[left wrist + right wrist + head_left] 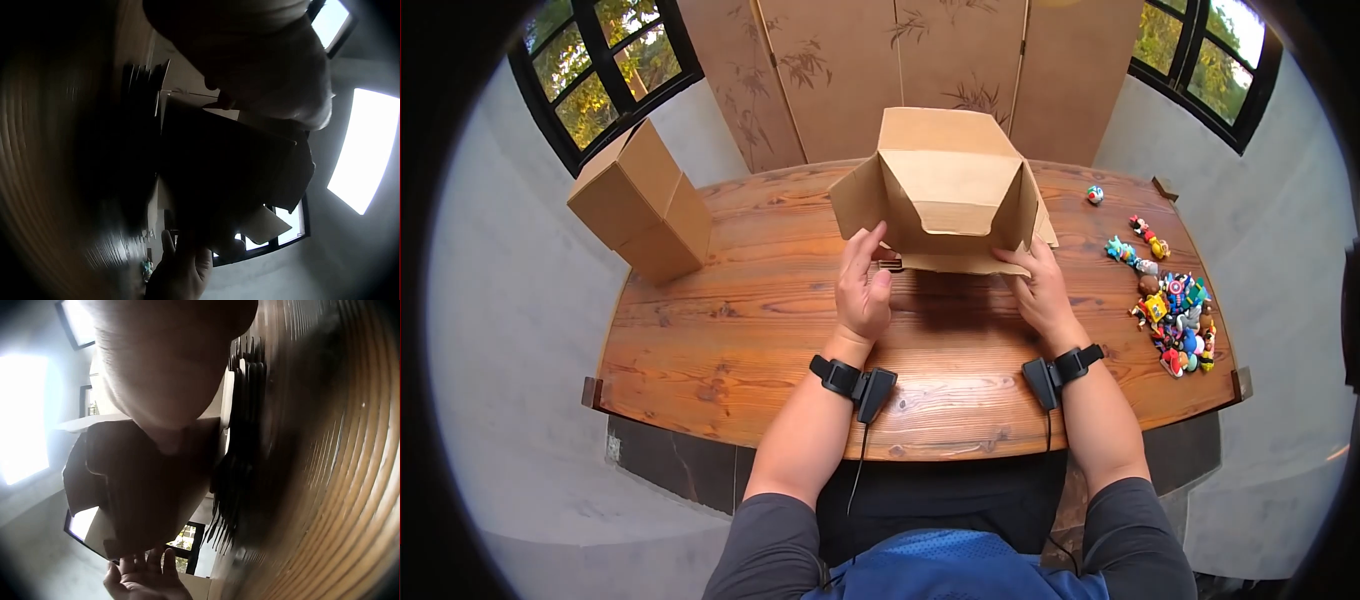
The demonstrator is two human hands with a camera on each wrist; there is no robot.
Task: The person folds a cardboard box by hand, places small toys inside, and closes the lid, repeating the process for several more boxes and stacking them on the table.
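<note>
Watching remotely, I see the left hand (864,295), fingers fairly straight, beside the open cardboard box (950,178) mid-table; the right hand (1043,293) pinches its near edge. I'd expect light, stiff walls and floppy flaps, best held by the sides. Below: a glossy wooden table (730,340); beyond, a bamboo-patterned folding screen (960,50).

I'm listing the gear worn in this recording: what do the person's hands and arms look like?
The left hand and right hand are ungloved. Each wrist wears a black strap carrying a black angular device with a thin cable trailing from it. Dark grey sleeves end around the elbows.
</note>
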